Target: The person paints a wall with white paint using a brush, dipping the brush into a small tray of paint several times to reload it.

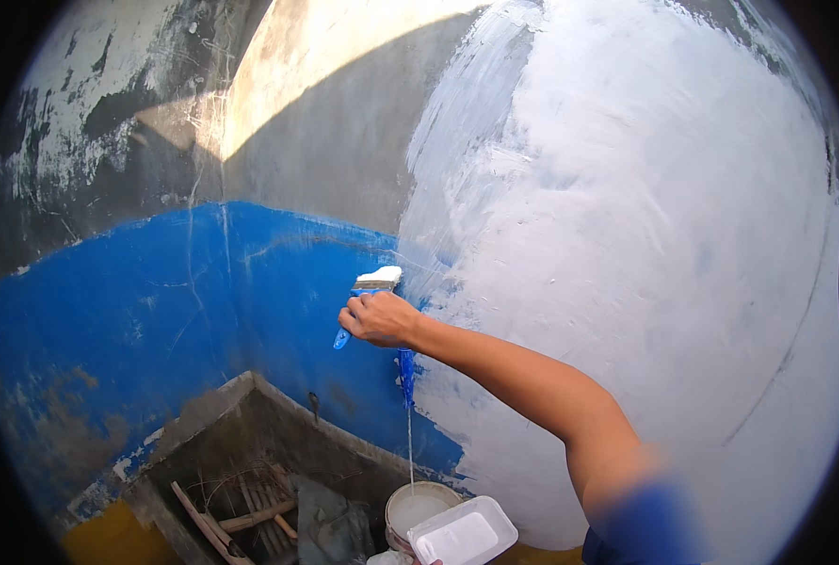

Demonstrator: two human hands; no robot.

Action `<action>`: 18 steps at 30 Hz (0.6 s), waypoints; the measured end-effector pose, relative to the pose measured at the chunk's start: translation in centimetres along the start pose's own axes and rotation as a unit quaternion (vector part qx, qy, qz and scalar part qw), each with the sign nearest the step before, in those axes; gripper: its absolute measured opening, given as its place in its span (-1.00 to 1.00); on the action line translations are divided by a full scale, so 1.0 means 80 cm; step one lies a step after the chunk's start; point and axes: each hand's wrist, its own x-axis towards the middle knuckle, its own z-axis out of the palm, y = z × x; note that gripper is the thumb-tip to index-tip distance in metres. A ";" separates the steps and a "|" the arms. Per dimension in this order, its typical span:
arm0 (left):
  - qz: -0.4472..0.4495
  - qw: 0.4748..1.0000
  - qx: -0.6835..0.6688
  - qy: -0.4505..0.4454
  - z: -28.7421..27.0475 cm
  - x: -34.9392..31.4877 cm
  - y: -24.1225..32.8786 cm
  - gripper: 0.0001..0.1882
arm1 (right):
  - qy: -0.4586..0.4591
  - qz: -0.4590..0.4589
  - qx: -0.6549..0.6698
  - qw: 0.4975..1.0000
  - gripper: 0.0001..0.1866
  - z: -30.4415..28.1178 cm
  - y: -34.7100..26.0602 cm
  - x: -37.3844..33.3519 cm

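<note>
My right hand (379, 318) is closed around the blue handle of a paintbrush (378, 278), held in front of the blue part of the wall. Thick white paint covers its bristles, which point up. At the lower edge, only a bit of my left hand (433, 562) shows, against the rim of a white plastic tub (467, 533). White paint lies inside the tub. Behind it stands a round bucket (391, 516) with whitish liquid. Below my right wrist hangs a narrow blue thing (406, 377); a thin pale line runs from it down to the bucket.
The wall (645, 235) is coated white on the right, with bare grey and blue areas to the left. A concrete ledge (321, 421) encloses a corner holding wooden sticks (255, 516) and a dark sheet (330, 523). Sunlight falls on the upper wall.
</note>
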 end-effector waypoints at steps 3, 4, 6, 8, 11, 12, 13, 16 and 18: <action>-0.008 1.000 0.002 0.000 0.012 -0.007 0.003 -0.50 | -0.001 0.151 0.151 0.977 -0.92 -0.035 0.000 0.011; -0.017 1.000 0.004 -0.002 0.014 -0.006 0.003 -0.49 | 0.024 0.191 0.151 0.970 -0.92 -0.054 0.035 0.017; -0.021 1.000 0.005 0.004 0.011 -0.010 0.001 -0.49 | 0.106 0.229 0.106 0.962 -0.90 -0.110 0.102 0.032; -0.021 1.000 0.004 -0.001 0.010 -0.009 -0.002 -0.49 | 0.149 0.284 0.026 0.947 -0.88 -0.191 0.161 0.041; -0.014 1.000 0.000 -0.006 0.015 -0.009 -0.003 -0.50 | 0.237 0.211 -0.206 0.926 -0.85 -0.291 0.229 0.034; -0.024 1.000 0.003 -0.012 0.017 -0.007 -0.004 -0.50 | 0.199 0.202 -0.318 0.905 -0.86 -0.318 0.241 0.023; -0.031 0.999 0.007 -0.015 0.019 -0.004 -0.002 -0.50 | 0.180 0.166 -0.382 0.891 -0.88 -0.333 0.245 0.013; -0.048 0.998 0.016 -0.022 0.023 0.009 -0.004 -0.50 | 0.061 0.131 -0.373 0.917 -0.88 -0.266 0.205 -0.026; -0.067 0.997 0.027 -0.023 0.039 0.008 -0.002 -0.50 | 0.046 -0.007 -0.348 0.936 -0.93 -0.185 0.139 -0.070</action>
